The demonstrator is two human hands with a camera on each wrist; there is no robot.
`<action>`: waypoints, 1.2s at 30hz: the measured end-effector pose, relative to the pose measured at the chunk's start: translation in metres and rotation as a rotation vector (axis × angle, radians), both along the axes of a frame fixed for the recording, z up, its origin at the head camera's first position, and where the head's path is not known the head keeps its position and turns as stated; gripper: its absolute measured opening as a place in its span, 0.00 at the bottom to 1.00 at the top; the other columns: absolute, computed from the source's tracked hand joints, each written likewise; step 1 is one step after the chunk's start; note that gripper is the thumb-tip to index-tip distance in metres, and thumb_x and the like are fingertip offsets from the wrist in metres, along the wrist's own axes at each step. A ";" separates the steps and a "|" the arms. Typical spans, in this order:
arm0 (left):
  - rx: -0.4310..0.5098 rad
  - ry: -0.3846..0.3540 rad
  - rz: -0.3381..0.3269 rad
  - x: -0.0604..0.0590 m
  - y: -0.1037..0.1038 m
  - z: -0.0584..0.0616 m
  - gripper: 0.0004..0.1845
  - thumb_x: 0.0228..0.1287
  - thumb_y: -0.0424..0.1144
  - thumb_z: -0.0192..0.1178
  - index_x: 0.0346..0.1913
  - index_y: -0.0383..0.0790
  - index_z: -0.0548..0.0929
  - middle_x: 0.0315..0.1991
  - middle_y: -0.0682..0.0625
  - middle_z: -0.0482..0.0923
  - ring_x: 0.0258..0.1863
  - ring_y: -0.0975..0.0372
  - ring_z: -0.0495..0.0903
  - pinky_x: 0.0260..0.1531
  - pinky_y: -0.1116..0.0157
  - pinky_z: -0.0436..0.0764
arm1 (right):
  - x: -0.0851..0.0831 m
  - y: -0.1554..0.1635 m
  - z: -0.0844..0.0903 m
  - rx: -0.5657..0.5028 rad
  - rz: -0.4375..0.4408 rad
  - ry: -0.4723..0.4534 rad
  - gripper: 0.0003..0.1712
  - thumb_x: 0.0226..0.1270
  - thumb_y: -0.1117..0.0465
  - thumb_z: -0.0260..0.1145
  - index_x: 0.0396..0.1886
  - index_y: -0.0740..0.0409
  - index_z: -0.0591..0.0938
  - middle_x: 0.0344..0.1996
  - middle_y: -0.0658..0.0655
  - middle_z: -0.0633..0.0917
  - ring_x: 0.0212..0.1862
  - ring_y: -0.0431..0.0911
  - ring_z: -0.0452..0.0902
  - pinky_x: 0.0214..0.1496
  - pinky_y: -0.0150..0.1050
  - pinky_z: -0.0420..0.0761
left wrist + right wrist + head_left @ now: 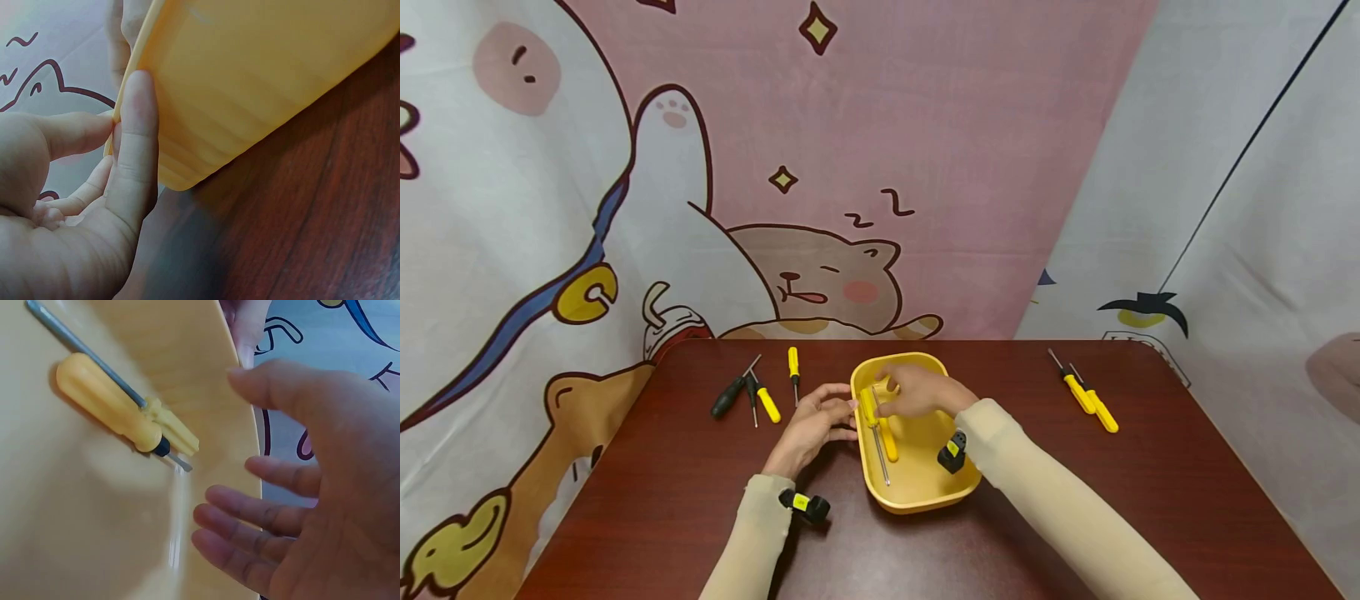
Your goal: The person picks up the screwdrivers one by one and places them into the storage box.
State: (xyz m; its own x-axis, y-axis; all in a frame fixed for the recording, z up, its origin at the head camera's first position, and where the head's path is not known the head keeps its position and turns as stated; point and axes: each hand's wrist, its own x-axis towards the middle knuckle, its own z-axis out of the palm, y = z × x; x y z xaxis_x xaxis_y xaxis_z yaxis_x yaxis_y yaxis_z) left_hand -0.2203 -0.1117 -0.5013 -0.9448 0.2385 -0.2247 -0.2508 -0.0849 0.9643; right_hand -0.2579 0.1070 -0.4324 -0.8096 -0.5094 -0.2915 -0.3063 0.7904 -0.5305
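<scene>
A yellow plastic tray (925,492) stands on the dark wooden table, and two yellow-handled screwdrivers lie inside it near its left wall. One screwdriver (103,400) has a thick handle and a short tip; the other, a long-shafted screwdriver (81,347), lies alongside it. My left hand (808,429) pinches the tray's left rim between thumb and finger, which the left wrist view shows close up. Over the inside of the tray, my right hand (917,392) has its fingers spread and holds nothing. Its fingers are near the screwdrivers, apart from them in the right wrist view.
Left of the tray lie a black-handled screwdriver (727,400), a small dark screwdriver (752,398) and two yellow-handled screwdrivers (767,406). Two more yellow-handled screwdrivers (1102,412) lie at the table's right. A printed cloth (985,167) hangs behind the table (1045,500).
</scene>
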 end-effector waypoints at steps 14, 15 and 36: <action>0.001 0.006 0.002 -0.001 0.000 -0.001 0.22 0.72 0.34 0.63 0.66 0.37 0.72 0.40 0.45 0.83 0.35 0.58 0.84 0.37 0.59 0.90 | 0.007 0.012 0.007 -0.035 0.071 0.176 0.44 0.62 0.36 0.72 0.76 0.41 0.70 0.75 0.54 0.71 0.78 0.55 0.63 0.79 0.58 0.64; 0.001 0.006 0.002 -0.001 0.000 -0.001 0.23 0.72 0.34 0.63 0.66 0.37 0.72 0.40 0.45 0.83 0.35 0.57 0.84 0.37 0.59 0.90 | 0.007 0.013 0.007 -0.039 0.077 0.190 0.44 0.62 0.36 0.72 0.76 0.41 0.71 0.75 0.53 0.71 0.78 0.55 0.63 0.79 0.58 0.64; -0.009 0.003 0.009 0.000 -0.001 -0.001 0.23 0.72 0.36 0.63 0.66 0.38 0.72 0.45 0.41 0.84 0.35 0.56 0.86 0.39 0.57 0.91 | 0.016 0.033 0.003 -0.114 0.077 0.424 0.48 0.61 0.37 0.73 0.78 0.38 0.66 0.79 0.50 0.64 0.80 0.53 0.57 0.78 0.60 0.65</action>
State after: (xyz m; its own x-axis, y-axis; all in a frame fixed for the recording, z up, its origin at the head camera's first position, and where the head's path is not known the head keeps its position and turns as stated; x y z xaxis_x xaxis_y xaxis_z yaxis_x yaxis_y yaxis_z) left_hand -0.2203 -0.1122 -0.5025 -0.9474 0.2284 -0.2243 -0.2476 -0.0787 0.9657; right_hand -0.2422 0.1397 -0.4292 -0.8038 -0.5827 0.1196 -0.5713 0.7002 -0.4281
